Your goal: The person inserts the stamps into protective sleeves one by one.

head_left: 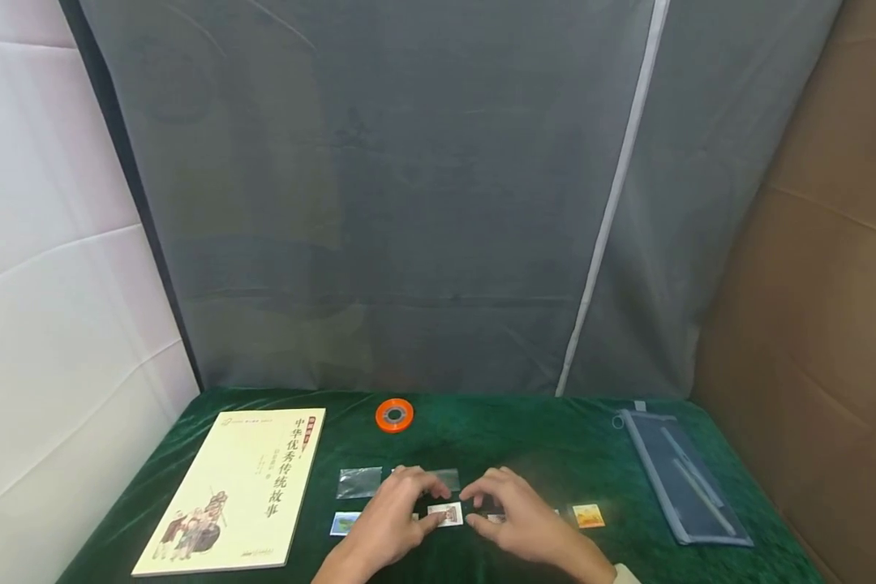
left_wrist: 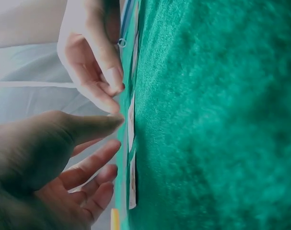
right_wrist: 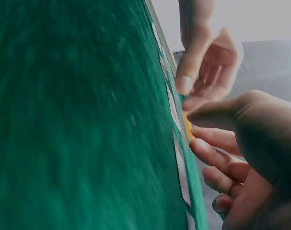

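Note:
Small stamps lie in a row across the green cloth. A white-edged stamp with a reddish-brown picture [head_left: 448, 514] is between my two hands in the head view. My left hand [head_left: 400, 511] is at its left side, thumb tip by its edge, index finger apart from the thumb. From the right, my right hand [head_left: 514, 519] faces it, thumb and index finger also spread; another stamp [head_left: 495, 517] shows partly under that hand. Both wrist views show nothing between the fingers. A blue-green stamp [head_left: 345, 523] lies left of the left hand, and a yellow-orange stamp [head_left: 588, 516] right of the right hand.
Behind the stamps lie small clear plastic sleeves [head_left: 359, 483], partly hidden by the left hand. An orange ring-shaped roll [head_left: 384, 415] is farther back. A cream book [head_left: 241, 478] lies at left, a blue-edged zip pouch [head_left: 675, 462] at right. A grey curtain [head_left: 409, 203] rises behind.

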Demonstrator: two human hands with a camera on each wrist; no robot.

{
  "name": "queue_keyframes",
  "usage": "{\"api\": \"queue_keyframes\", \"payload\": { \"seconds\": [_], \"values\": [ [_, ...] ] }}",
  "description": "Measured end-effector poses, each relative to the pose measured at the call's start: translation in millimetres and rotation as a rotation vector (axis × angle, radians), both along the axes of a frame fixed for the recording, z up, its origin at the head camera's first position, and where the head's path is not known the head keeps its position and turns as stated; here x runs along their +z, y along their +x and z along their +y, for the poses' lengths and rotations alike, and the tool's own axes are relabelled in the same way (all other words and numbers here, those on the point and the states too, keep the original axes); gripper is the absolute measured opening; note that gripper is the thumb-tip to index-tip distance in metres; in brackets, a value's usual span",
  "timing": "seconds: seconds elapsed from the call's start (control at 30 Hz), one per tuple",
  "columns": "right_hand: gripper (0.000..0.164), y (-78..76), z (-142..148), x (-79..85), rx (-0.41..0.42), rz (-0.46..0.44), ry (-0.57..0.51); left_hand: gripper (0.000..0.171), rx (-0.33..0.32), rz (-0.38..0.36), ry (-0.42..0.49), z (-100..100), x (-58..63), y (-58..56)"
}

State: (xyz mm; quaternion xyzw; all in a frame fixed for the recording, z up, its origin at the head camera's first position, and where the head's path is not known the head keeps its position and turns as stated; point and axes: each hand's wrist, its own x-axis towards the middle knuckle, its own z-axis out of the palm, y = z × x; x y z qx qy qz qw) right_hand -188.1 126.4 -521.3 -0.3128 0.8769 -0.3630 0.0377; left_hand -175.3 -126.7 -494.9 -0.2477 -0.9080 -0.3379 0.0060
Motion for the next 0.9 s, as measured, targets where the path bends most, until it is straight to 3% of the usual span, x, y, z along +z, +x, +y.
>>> {"api": "queue_keyframes", "payload": {
  "seconds": [0.13,0.33,0.47,0.73,0.9],
  "values": [
    [0.024,1.6,-13.4,-0.9,-0.014,0.056,0.046,0.016,0.007,-0.003,0.028,-4.0,-4.8,-3.5],
    [0.021,2.6,-19.8,-2.7,-0.034,0.074,0.071,0.013,0.077,0.024,0.025,-7.0,-4.4,-9.2],
    [0.02,2.6,-19.8,-3.1,-0.03,0.05,0.029,0.014,0.096,0.075,-0.002,-4.6,-1.1,-10.5],
    [0.009,1.5,-19.7,-1.1,-0.001,-0.097,-0.074,0.02,0.117,0.15,-0.105,4.7,0.4,-20.8],
    [0.006,3.8,-18.7,-2.6,-0.024,-0.077,-0.149,0.027,0.094,0.151,-0.163,7.1,-1.6,-27.8]
  ]
}}
